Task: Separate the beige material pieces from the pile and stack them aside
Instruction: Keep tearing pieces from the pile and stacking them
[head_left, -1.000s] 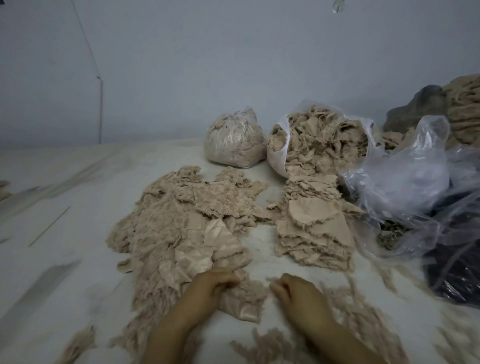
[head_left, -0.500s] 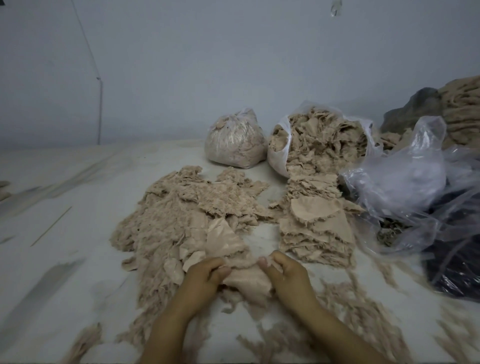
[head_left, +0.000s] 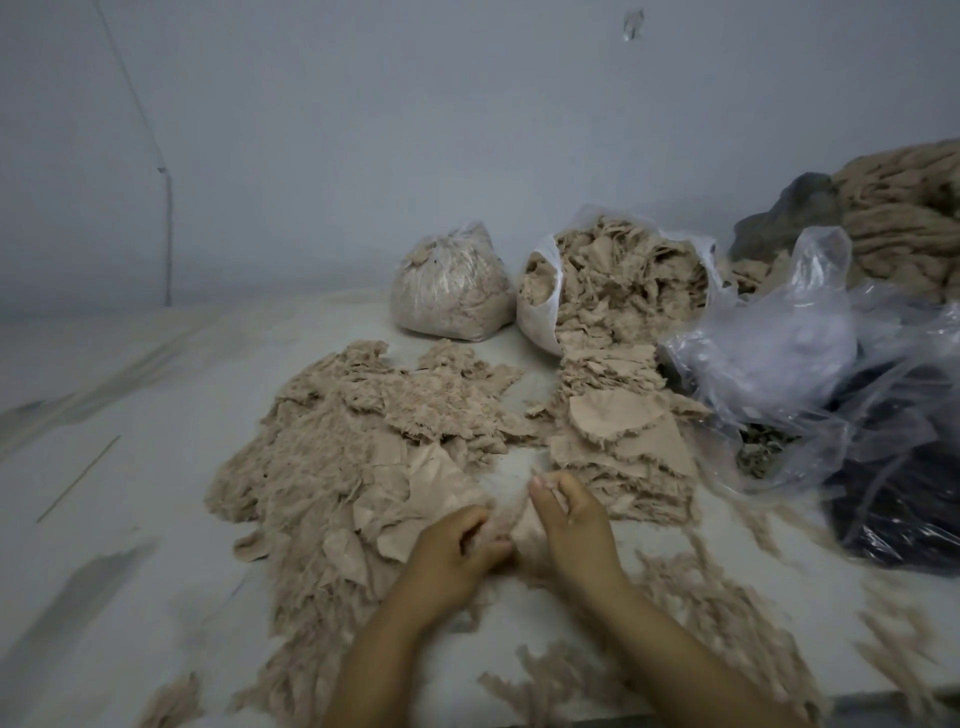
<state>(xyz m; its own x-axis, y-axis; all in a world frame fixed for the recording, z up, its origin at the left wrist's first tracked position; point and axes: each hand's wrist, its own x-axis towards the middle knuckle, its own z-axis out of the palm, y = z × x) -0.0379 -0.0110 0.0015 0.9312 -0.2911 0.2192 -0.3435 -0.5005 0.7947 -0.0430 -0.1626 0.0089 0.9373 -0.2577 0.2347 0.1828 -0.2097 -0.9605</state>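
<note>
A wide, loose pile of frayed beige pieces (head_left: 363, 447) covers the middle left of the white table. To its right lies a neater stack of flat beige pieces (head_left: 623, 447). My left hand (head_left: 452, 551) and my right hand (head_left: 571, 525) meet at the near edge of the pile, close together. Both pinch one small beige piece (head_left: 522, 535) between them, my right thumb raised above it. Most of that piece is hidden by my fingers.
An open white bag full of beige pieces (head_left: 613, 280) and a tied bag (head_left: 449, 291) stand at the back. Crumpled clear plastic (head_left: 779, 353) and a dark bag (head_left: 904, 509) fill the right side. Frayed threads (head_left: 727, 613) litter the near table.
My hands moved from the near pile edge, took up a beige piece and came closer together, shifting slightly right toward the stack.
</note>
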